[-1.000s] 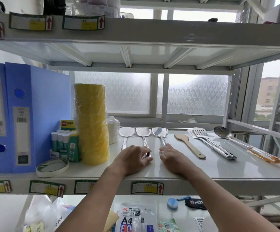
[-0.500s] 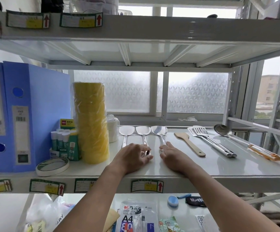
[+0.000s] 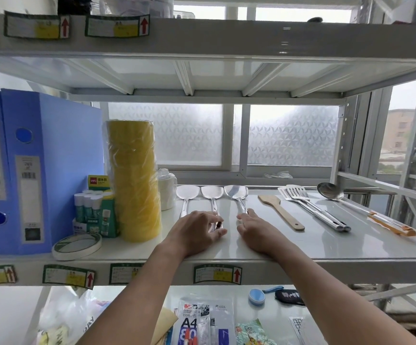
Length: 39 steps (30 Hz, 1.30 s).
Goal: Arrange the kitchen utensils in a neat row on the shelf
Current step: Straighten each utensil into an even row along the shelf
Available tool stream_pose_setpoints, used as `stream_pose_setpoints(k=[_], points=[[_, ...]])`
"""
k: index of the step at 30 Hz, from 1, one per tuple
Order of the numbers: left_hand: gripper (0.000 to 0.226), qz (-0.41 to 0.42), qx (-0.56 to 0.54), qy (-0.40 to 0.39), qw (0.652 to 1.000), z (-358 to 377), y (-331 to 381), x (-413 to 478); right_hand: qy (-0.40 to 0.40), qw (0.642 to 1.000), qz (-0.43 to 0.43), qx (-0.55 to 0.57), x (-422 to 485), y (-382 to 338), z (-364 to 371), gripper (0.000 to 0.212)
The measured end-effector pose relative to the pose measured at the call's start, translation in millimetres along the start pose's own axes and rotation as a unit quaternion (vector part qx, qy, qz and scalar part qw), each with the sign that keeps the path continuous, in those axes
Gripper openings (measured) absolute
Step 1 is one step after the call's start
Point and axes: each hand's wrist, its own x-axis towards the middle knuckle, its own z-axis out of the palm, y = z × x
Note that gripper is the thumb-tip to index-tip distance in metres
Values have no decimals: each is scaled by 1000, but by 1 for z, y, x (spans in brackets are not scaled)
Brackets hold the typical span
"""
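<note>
Three steel spatulas lie side by side on the white shelf (image 3: pixel 301 247), heads to the back: left (image 3: pixel 187 193), middle (image 3: pixel 212 192), right (image 3: pixel 236 192). My left hand (image 3: pixel 194 232) covers the near ends of the left and middle handles, its fingers curled on the middle one. My right hand (image 3: pixel 255 231) rests on the end of the right spatula's handle, thumb and forefinger either side of it. Further right lie a wooden spatula (image 3: pixel 280 211), a pair of slotted steel turners (image 3: pixel 311 207) and a ladle (image 3: pixel 331 191) with an orange handle, all slanted.
To the left stand a yellow tape stack (image 3: pixel 133 180), a white jar (image 3: pixel 167 192), glue sticks (image 3: pixel 88 207), blue binders (image 3: pixel 27 170) and a tape roll (image 3: pixel 76 245). The upper shelf (image 3: pixel 226 38) hangs close overhead. Packets lie on the shelf below.
Both hands stay on the spatula handles almost unmoved. The three spatulas keep their places.
</note>
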Motion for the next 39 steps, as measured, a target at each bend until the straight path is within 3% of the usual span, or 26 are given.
stream_pose_setpoints(k=[27,32,39], points=[[39,8,-5,9,1000,-3,2,-2,13,1000,5,3,-7,-4,-3,41],[42,7,-8,9,1000,-2,1,-1,6,1000,-1,2,-8,-5,-3,48],[41,5,-10,12,1000,-3,3,-1,7,1000,8,8,-9,-8,-3,39]])
